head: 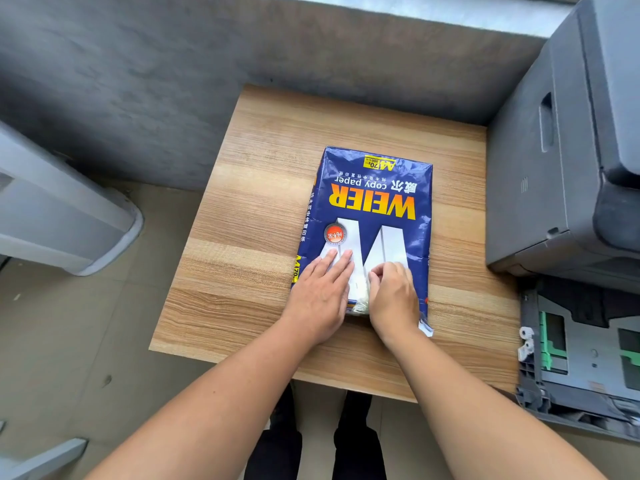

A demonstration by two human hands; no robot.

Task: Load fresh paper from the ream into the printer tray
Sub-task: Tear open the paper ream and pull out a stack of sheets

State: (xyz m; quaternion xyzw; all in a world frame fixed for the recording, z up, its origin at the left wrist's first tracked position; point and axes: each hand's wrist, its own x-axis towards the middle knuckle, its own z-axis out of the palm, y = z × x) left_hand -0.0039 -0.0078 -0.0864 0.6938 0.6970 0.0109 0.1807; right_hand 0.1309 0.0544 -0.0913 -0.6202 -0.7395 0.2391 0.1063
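A blue ream of copy paper (pixel 372 209) lies flat on the wooden table (pixel 249 209), its yellow lettering upside down to me. My left hand (pixel 320 296) rests flat on the ream's near end, fingers spread and pressing down. Beside it, my right hand (pixel 393 299) is curled, pinching the wrapper at the ream's near edge, where torn wrapper shows between the two hands. The dark grey printer (pixel 568 161) stands to the right of the table. Its paper tray (pixel 581 362) is pulled out at the lower right, with green guides visible inside.
A light grey machine (pixel 59 216) stands at the left on the tiled floor. A grey wall runs behind the table. My legs in dark trousers (pixel 318 441) show below the table's near edge.
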